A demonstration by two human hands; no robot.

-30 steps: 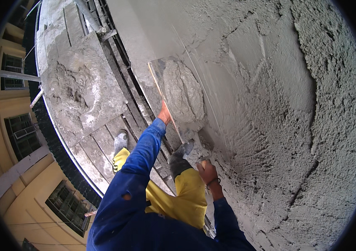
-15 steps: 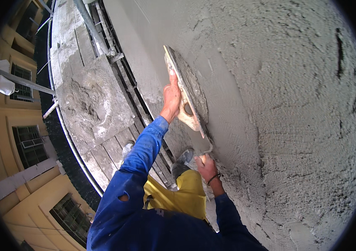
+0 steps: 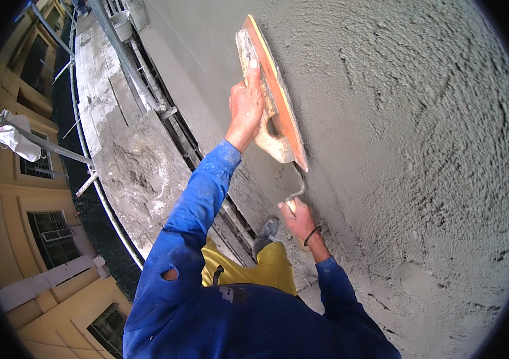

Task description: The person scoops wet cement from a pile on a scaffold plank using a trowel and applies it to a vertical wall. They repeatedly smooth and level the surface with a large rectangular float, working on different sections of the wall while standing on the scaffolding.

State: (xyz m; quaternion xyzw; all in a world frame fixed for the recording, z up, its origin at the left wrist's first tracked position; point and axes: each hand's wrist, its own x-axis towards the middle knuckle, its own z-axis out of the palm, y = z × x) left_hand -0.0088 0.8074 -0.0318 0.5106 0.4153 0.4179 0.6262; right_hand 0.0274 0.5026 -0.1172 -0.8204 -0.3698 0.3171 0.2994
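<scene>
Grey, rough wet plaster wall [image 3: 422, 149] fills the right of your view, with the mortar-caked plank scaffold deck [image 3: 129, 161] below. Your left hand [image 3: 246, 110] is closed on the handle of the orange flat plastering float [image 3: 275, 90], whose blade lies nearly flat against the wall at the top of its reach. Keep the leading edge slightly lifted and the pressure even. Your right hand [image 3: 298, 220] grips the small steel trowel [image 3: 294, 190], tip touching the wall just below the float.

Even, soft daylight; sharp centre, fisheye-bent edges, black corners.
</scene>
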